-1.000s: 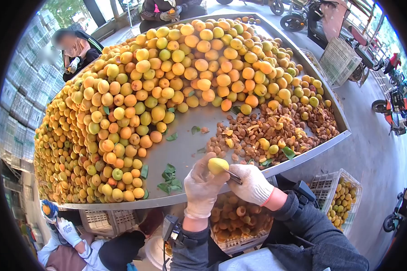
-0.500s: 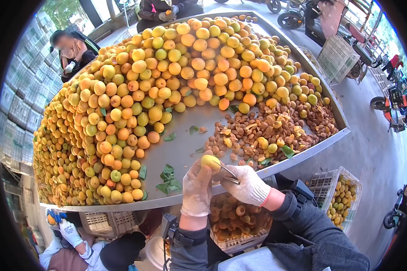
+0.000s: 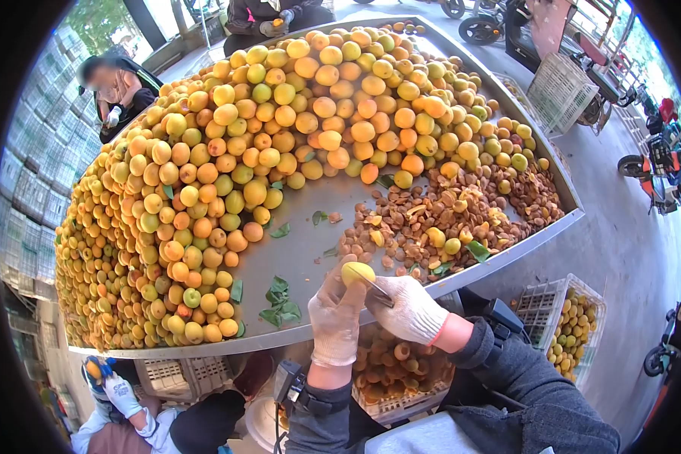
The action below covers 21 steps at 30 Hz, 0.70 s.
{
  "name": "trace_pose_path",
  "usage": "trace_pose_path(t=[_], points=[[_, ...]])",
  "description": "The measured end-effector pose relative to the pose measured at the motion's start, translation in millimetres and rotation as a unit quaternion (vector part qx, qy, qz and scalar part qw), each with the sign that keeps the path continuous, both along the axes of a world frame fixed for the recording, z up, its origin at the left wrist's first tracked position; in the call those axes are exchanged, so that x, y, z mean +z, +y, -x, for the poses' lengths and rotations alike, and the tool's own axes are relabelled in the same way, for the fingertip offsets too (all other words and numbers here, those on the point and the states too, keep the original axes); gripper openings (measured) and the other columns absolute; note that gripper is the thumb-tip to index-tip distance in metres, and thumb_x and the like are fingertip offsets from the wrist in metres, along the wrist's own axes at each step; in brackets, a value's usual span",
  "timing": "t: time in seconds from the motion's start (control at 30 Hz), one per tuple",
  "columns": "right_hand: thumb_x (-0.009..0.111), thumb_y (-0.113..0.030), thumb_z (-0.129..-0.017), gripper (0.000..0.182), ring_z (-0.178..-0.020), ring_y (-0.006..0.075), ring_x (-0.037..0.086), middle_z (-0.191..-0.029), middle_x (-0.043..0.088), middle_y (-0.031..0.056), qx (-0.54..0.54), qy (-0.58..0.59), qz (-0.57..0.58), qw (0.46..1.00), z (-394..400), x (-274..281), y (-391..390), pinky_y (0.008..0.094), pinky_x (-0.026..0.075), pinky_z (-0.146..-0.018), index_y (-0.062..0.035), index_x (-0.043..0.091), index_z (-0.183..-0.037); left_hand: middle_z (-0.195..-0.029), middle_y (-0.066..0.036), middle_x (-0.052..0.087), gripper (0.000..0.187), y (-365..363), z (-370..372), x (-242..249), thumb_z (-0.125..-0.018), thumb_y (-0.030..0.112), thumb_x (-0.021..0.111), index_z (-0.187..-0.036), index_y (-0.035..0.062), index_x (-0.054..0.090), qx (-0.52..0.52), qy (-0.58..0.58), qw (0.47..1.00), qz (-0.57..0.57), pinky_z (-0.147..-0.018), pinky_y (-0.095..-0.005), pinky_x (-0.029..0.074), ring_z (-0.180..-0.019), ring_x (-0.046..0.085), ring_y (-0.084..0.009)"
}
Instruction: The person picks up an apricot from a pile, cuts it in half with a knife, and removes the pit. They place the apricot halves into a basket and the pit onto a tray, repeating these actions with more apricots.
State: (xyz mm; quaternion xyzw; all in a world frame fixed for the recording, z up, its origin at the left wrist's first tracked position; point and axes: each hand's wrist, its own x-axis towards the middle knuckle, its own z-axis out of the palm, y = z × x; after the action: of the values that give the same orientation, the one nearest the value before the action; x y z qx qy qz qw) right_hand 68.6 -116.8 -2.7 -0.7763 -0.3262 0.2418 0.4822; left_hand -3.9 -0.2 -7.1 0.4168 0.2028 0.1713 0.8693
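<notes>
Step in hand, judged: halving. Left hand (image 3: 334, 318) clenched around yellow apricot (image 3: 356, 272) at worktop (image 3: 310, 250) near edge; right hand (image 3: 408, 306) grips small knife (image 3: 371, 287), blade in the fruit. Next calls for turning fruit, freeing the stone. Pit heap (image 3: 446, 219) just beyond; apricot pile (image 3: 280, 129) farther back; nothing obstructs.

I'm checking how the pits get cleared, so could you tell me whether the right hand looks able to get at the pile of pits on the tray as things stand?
Probably yes: the pile of pits lies just beyond the right hand with nothing between, though that hand holds a knife.
</notes>
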Motion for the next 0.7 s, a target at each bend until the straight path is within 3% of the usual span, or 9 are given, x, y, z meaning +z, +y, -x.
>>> trace_pose_path(t=[0.13, 0.2, 0.23, 0.3, 0.43, 0.53, 0.7], points=[[0.055, -0.011, -0.085, 0.024, -0.078, 0.0420, 0.063, -0.083, 0.064, 0.0239, 0.013, -0.002, 0.005, 1.000, -3.3, 3.1, -0.9, 0.0435, 0.051, -0.068, -0.0042, 0.063, -0.106, -0.115, -0.009, 0.062, 0.048, -3.1, 1.2, 3.7, -0.085, 0.001, 0.069, -0.128, -0.0075, 0.050, 0.013, 0.029, 0.996, -0.080, -0.089, -0.0259, 0.048, -0.098, 0.059, -0.0126], [0.056, -0.004, -0.083, 0.022, -0.075, 0.0224, 0.066, -0.080, 0.067, 0.0169, 0.023, 0.036, 0.019, 0.999, -3.4, 2.0, -0.3, 0.0336, 0.050, -0.068, -0.0003, 0.063, -0.104, -0.115, -0.008, 0.062, 0.048, -4.0, 1.7, 2.2, -0.085, 0.001, 0.068, -0.129, -0.0075, 0.050, 0.015, 0.041, 0.994, -0.105, -0.089, -0.0254, 0.047, -0.098, 0.058, -0.0120], [0.056, -0.004, -0.083, 0.022, -0.075, 0.0224, 0.066, -0.080, 0.067, 0.0169, 0.024, 0.036, 0.019, 0.999, -3.5, 0.7, -0.3, 0.0336, 0.050, -0.068, -0.0003, 0.063, -0.104, -0.114, -0.010, 0.063, 0.048, -4.5, 1.6, -0.7, -0.086, 0.004, 0.068, -0.128, -0.0076, 0.050, 0.024, 0.040, 0.991, -0.128, -0.087, -0.0275, 0.050, -0.097, 0.061, -0.0157], [0.056, -0.012, -0.085, 0.025, -0.079, 0.0426, 0.063, -0.083, 0.064, 0.0243, 0.025, 0.035, 0.011, 0.999, -4.2, -2.6, -0.4, 0.0435, 0.050, -0.068, -0.0036, 0.064, -0.107, -0.113, -0.013, 0.064, 0.047, -5.7, 1.0, -5.0, -0.086, 0.006, 0.069, -0.127, -0.0077, 0.050, 0.033, 0.039, 0.987, -0.152, -0.085, -0.0297, 0.052, -0.096, 0.064, -0.0194], [0.056, -0.011, -0.084, 0.025, -0.078, 0.0427, 0.063, -0.083, 0.064, 0.0240, 0.004, 0.022, 0.009, 1.000, 1.0, -9.3, 3.5, 0.0435, 0.050, -0.068, -0.0042, 0.063, -0.107, -0.111, -0.012, 0.064, 0.045, -10.6, -0.7, -7.7, -0.088, 0.007, 0.067, -0.127, -0.0073, 0.051, 0.053, 0.030, 0.988, -0.143, -0.084, -0.0277, 0.052, -0.095, 0.063, -0.0186], [0.057, -0.011, -0.083, 0.027, -0.077, 0.0426, 0.062, -0.083, 0.064, 0.0236, -0.060, -0.002, -0.055, 0.997, 7.4, -17.8, 7.8, 0.0434, 0.051, -0.067, -0.0058, 0.063, -0.109, -0.109, -0.012, 0.064, 0.042, -11.8, -3.5, -8.2, -0.090, 0.009, 0.065, -0.126, -0.0069, 0.051, 0.063, 0.038, 0.989, -0.127, -0.086, -0.0277, 0.051, -0.097, 0.063, -0.0184], [0.057, -0.011, -0.083, 0.029, -0.077, 0.0409, 0.063, -0.083, 0.065, 0.0211, -0.026, -0.039, 0.032, 0.998, 4.4, -4.3, 6.9, 0.0444, 0.051, -0.065, -0.0083, 0.062, -0.111, -0.107, -0.012, 0.064, 0.040, -7.7, -3.0, -6.3, -0.092, 0.016, 0.062, -0.125, -0.0067, 0.052, 0.060, 0.005, 0.996, -0.062, -0.090, -0.0309, 0.049, -0.099, 0.062, -0.0205]])
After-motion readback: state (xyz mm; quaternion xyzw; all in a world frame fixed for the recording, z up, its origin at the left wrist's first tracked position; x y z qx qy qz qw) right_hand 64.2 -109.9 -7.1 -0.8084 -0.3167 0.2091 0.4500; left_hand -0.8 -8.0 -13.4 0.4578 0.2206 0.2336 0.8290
